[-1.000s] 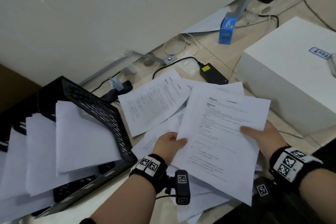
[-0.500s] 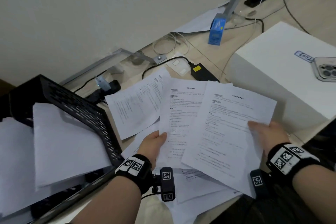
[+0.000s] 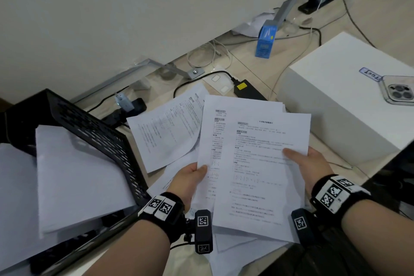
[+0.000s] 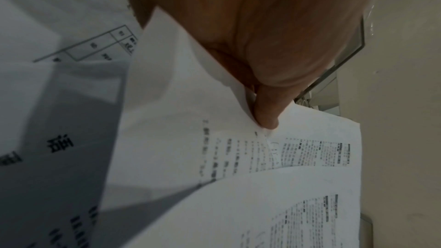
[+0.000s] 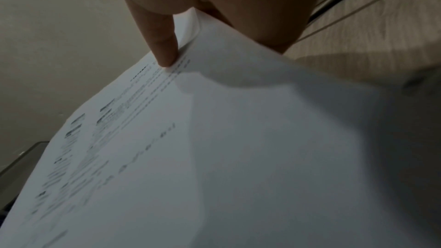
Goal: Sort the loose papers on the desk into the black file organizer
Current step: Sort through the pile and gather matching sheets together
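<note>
Head view: left hand pinches left edge of printed sheets, thumb on top; right hand pinches right edge likewise. Both forearms reach forward, palms inward, sheets raised above worktop. Paper thin, white, flat, dense text. More loose papers beneath. Black perforated metal organizer left, just beside, white sheets in it. White box right.

In the head view the file organizer fills the lower left of the frame, sheets lying in it. Loose papers spread at centre, a power adapter above them. A box sits at right, a phone on it at the right edge.
</note>
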Demonstrator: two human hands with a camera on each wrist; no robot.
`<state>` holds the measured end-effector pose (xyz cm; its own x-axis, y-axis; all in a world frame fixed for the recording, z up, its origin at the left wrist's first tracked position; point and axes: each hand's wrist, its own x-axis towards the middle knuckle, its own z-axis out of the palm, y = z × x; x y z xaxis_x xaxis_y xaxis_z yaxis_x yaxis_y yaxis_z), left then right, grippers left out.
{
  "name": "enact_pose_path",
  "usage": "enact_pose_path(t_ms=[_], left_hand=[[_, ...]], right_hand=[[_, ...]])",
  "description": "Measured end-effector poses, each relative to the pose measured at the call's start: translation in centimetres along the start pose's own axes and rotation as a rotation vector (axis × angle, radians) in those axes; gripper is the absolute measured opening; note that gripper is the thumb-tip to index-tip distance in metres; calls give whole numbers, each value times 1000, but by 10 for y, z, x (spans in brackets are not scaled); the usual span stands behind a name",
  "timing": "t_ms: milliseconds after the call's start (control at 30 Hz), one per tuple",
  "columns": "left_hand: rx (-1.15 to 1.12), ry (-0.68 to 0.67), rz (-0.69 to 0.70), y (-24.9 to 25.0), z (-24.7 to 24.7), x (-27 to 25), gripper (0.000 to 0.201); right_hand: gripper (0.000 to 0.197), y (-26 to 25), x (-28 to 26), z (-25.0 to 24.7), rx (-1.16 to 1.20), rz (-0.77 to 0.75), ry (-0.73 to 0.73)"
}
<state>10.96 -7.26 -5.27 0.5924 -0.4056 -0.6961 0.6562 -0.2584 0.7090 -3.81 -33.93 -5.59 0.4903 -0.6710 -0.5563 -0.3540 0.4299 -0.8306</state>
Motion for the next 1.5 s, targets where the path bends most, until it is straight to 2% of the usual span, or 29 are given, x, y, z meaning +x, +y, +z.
enact_pose_path(t_ms=[133,200,267,300,367,433,467,533,633,700,767,867,967,1067,1167,1267,1333,1433,1500], left_hand=[[57,-27,8,0,2,-2,24],[229,-54,-8,3,8,-8,26],[512,-33,38,8,11,-11,36],[652,2,103,9,10,-9,40],[844,129,256,15,3,-3,35],[873,273,387,23,-4,4,26],[881,305,407,28,-6,7,22],[1009,280,312,36,-8,12,27],[1247,147,133,39,-11,26,49],[1328,121,109,37,-14,35,57],[1339,191,153,35,-18,36,63],[1393,376,232,31,-30,38,79],[1353,452,183,31,-46,44,90],[1370,486,179,38,-54,48,84],[1537,501,204,44,-57,53,71],[1762,510,290,48,-58,56,40],[1828,504,297,54,-57,55,22],[1791,458,256,61,-56,57,17],[1671,447,294,60,-58,58,18]], right_hand=[[24,-2,1,3,1,30,-37],[25,-1,-1,3,-39,63,-98],[23,-1,-2,5,-134,58,-120],[21,0,-2,4,-178,53,-92],[17,-3,-4,3,-192,52,-7],[16,-7,-5,-1,-184,50,67],[15,-9,-5,-2,-185,41,91],[15,-9,-6,-4,-201,23,119],[18,-4,-1,-5,-225,3,132],[20,-1,2,-6,-235,-2,144],[19,0,4,-5,-229,-3,137],[15,3,5,-3,-216,18,127],[13,7,6,-1,-199,33,140],[12,8,5,3,-198,32,145],[12,8,2,6,-198,28,122],[12,6,-1,8,-206,16,103],[13,7,-1,9,-203,9,103],[12,8,-3,10,-212,12,103],[11,8,-4,10,-206,15,102]])
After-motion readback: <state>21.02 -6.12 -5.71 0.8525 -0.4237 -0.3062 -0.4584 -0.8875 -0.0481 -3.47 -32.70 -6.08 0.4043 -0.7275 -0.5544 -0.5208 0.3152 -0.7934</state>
